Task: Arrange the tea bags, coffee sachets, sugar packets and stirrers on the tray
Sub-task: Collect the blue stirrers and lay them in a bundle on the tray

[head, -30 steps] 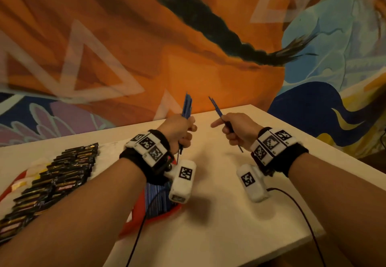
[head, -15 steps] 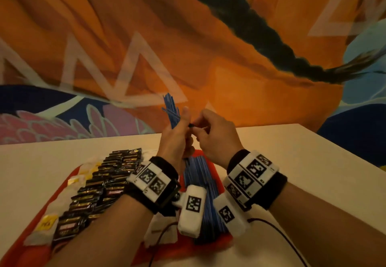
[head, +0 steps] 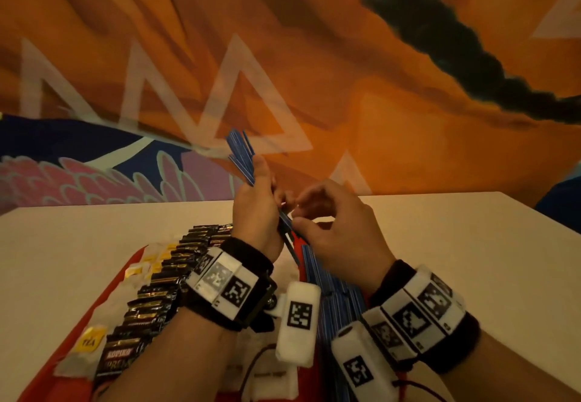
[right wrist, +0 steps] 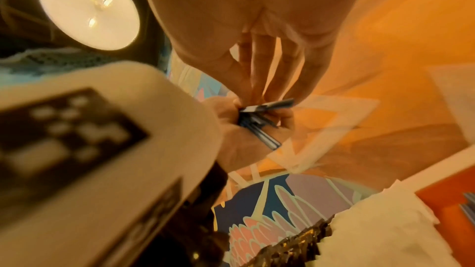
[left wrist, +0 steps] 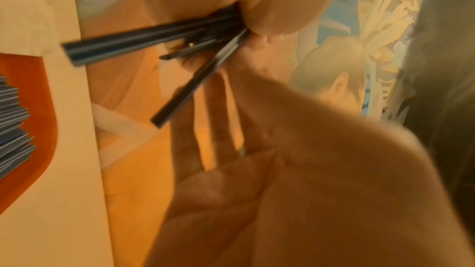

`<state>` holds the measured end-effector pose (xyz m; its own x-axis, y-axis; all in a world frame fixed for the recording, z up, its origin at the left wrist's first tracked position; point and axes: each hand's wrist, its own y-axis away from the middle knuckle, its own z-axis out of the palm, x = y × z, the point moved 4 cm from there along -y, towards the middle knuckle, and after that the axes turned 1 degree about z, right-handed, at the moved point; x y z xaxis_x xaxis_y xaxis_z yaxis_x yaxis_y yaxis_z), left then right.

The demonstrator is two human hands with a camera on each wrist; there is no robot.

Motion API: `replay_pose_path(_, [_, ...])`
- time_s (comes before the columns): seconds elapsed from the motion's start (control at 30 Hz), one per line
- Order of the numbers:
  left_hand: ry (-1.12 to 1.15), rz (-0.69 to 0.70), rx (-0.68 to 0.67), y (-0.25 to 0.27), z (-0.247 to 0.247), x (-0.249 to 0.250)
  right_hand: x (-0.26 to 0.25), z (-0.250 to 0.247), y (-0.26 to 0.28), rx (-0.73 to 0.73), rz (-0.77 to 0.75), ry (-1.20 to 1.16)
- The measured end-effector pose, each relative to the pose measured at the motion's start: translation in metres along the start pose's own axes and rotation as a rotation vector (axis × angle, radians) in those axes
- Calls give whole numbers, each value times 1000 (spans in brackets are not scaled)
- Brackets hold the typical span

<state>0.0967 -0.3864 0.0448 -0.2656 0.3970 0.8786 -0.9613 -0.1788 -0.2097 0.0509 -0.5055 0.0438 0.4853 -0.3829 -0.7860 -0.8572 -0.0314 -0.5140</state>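
My left hand (head: 261,206) grips a bundle of blue stirrers (head: 240,156) upright above the red tray (head: 132,276). The same bundle (left wrist: 154,42) fans out below my fist in the left wrist view. My right hand (head: 301,217) meets it from the right and pinches the stirrers' lower ends (right wrist: 259,117) with thumb and fingertips (right wrist: 246,96). One stirrer (left wrist: 197,80) splays away from the rest. On the tray, more blue stirrers (head: 333,294) lie side by side. To their left runs a row of black coffee sachets (head: 157,301), with yellow-tagged tea bags (head: 91,343) beyond.
The tray sits on a white table (head: 456,244) whose far edge meets a painted orange and blue wall (head: 377,103). White packets (head: 270,379) lie on the tray under my wrists. Camera cables hang from both wrists.
My hands, apart a second ago with a single stirrer in the right, have come together over the tray. The right hand now works at the bundle's lower ends.
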Motion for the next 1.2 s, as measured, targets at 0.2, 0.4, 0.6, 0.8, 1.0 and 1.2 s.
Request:
replay_pose_path(0.2, [140,65,-68,-6,-5,26,28,13,-6,-218,601,-461])
replay_pose_path(0.4, [-11,164,-171,2,5,15,8,20,-4,-395,761,-929])
replay_pose_path(0.6, [-253,223,-213,12,12,1,12,15,-3,-396,733,-1018])
replay_pose_path(0.8, [-571,267,-294,10,5,5,-9,-24,-14,-135,233,-198])
replay_pose_path(1.0, [-1185,348,-554,19,14,15,-33,-47,-15,59,-164,136])
replay_pose_path(1.2, [-1397,380,-508,17,5,33,-37,-52,-12,36,-316,431])
